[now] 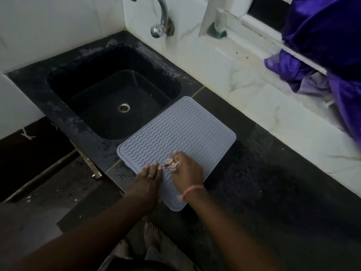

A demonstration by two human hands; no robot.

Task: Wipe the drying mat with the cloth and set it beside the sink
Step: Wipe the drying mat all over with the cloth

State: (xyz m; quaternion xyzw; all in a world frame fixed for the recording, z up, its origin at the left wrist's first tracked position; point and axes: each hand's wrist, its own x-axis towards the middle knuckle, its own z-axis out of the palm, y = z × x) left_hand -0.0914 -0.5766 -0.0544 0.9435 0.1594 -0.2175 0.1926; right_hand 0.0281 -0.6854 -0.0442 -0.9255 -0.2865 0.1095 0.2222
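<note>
A grey drying mat [176,132] with wavy ridges lies flat on the dark countertop [263,173], its left corner touching the rim of the black sink [109,90]. My left hand [149,178] presses flat on the mat's near left edge, fingers straight. My right hand [188,171] grips a small crumpled pinkish cloth [171,164] and holds it against the mat's near part. A pink band circles my right wrist.
A chrome tap [161,18] sticks out of the white tiled wall above the sink. Purple fabric [322,45] hangs at the window on the right. The counter's front edge runs just left of my left hand; the floor and my foot [152,233] lie below.
</note>
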